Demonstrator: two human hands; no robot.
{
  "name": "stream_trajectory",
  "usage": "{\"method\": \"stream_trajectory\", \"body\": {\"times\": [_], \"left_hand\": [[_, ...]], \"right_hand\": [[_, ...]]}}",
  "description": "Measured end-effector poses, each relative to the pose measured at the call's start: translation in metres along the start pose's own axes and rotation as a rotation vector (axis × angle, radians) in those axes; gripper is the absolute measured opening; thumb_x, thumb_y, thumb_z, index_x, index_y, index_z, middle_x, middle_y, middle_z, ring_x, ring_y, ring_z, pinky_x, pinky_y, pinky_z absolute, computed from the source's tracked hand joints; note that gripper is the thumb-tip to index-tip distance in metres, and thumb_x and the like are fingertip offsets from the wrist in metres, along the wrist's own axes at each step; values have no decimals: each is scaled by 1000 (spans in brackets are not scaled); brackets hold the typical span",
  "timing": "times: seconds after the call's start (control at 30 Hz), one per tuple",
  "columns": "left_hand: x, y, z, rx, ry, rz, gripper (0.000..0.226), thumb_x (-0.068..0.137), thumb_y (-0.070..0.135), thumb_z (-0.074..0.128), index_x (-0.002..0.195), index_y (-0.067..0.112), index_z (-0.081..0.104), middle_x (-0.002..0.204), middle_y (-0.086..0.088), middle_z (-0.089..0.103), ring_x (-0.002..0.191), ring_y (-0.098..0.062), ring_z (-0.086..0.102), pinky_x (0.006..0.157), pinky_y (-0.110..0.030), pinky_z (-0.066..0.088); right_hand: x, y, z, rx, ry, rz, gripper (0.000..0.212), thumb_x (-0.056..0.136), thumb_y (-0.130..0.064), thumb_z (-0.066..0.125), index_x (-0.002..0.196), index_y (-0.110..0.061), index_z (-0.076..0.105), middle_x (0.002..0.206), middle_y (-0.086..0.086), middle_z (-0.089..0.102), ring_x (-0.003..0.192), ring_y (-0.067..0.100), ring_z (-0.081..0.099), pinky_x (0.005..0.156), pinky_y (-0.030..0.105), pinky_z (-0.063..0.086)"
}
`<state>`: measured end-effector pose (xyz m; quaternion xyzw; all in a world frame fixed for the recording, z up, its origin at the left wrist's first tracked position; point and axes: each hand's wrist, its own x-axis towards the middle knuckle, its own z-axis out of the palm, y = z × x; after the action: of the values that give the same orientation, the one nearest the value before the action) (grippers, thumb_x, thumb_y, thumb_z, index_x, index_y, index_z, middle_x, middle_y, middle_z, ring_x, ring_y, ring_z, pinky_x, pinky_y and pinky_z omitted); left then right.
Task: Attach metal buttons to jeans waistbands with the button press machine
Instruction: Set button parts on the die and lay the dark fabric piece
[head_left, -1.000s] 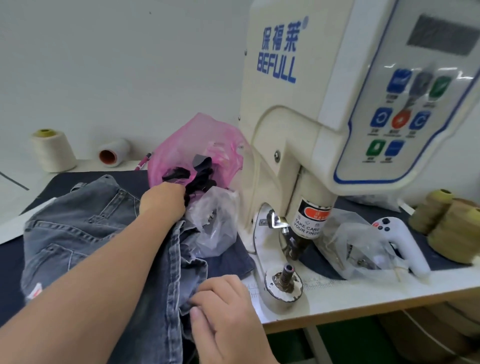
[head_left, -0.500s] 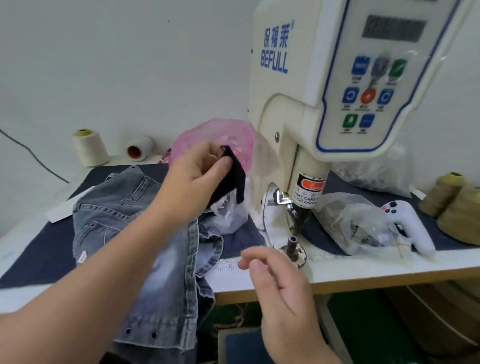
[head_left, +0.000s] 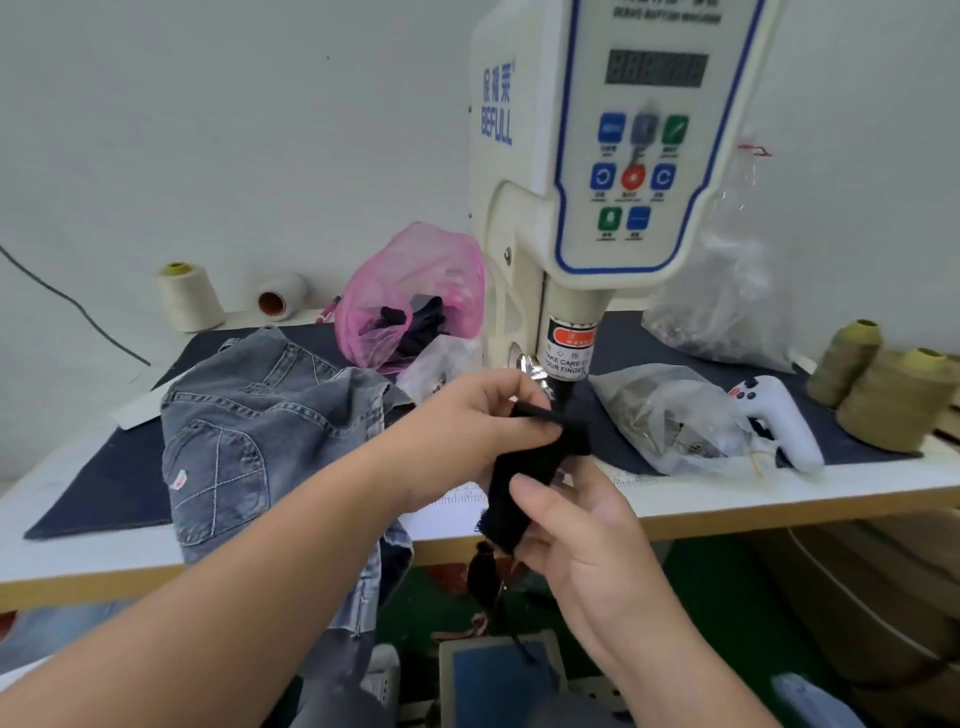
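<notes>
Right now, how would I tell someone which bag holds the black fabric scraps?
Start at the tall cream button press machine on the table. Just left of its column, behind the grey jeans, sits the pink plastic bag with black scraps inside. The other bags nearby are clear; it alone is pink.

A garment workshop: a button press (head_left: 597, 171) stands on a white worktable (head_left: 779, 493), thread cones (head_left: 189, 296) sit far left and right, and grey jeans (head_left: 249, 431) lie left.
</notes>
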<state>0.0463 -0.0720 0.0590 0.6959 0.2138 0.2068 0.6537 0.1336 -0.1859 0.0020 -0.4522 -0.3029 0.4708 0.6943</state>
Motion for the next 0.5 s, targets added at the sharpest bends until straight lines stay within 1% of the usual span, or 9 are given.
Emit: {"method": "stream_trajectory", "body": {"times": [0.07,0.1,0.13,0.2,0.23,0.3,0.33,0.4,0.5], "left_hand": [[6,-6,-5,-27,113,-38,11,95,5,62,89,13,63,87,-13,70,75,-25,71,63,-41,58],[9,-9,-10,-20,203,-51,8,96,6,61,92,12,63,88,-13,72,75,-24,73,61,-41,60],[13,-12,-16,-7,307,-61,7,96,6,60,94,12,63,90,-13,72,73,-22,73,56,-40,60],[21,-18,-30,-34,529,-58,5,98,7,57,98,11,60,94,-15,71,68,-19,73,49,-36,58],[25,-21,-36,-86,629,-44,3,99,8,56,99,11,58,97,-16,70,70,-21,73,48,-36,57],[30,-23,-48,-247,764,-8,3,102,9,52,103,8,53,107,-20,66,82,-30,71,52,-41,59],[33,-23,-52,-352,783,15,3,102,9,50,104,7,52,109,-20,64,85,-32,69,52,-40,60],[36,-22,-54,-518,765,42,3,103,6,47,102,6,50,106,-19,62,83,-30,69,52,-35,59],[37,-25,-50,-562,725,-1,7,100,1,48,99,7,50,98,-17,61,79,-28,67,51,-34,58]], "right_hand": [[-1,0,-4,19,9,87,42,85,-7,73,123,-13,57,94,12,75,74,21,72,66,33,57],[-1,1,-7,1,20,123,41,86,-3,71,122,-13,56,88,13,74,69,20,69,64,31,56],[-2,2,-9,-24,33,150,42,85,0,71,121,-15,56,84,13,73,67,20,67,63,31,56],[-1,3,-13,-69,64,169,43,84,2,71,119,-19,55,83,11,74,69,19,68,66,30,56],[0,4,-14,-82,82,169,42,84,3,71,118,-19,56,84,11,74,70,19,68,67,30,56],[3,7,-15,-97,110,169,39,84,4,70,115,-17,59,85,12,73,71,19,68,68,31,57],[5,9,-14,-114,116,170,36,84,4,70,113,-15,60,85,12,73,71,19,68,68,31,57],[8,15,-13,-182,115,168,32,85,2,70,111,-15,62,83,9,71,71,18,68,68,31,58],[12,24,-8,-462,98,129,31,89,-10,67,113,-26,57,72,-3,67,66,8,66,65,26,58]]}}
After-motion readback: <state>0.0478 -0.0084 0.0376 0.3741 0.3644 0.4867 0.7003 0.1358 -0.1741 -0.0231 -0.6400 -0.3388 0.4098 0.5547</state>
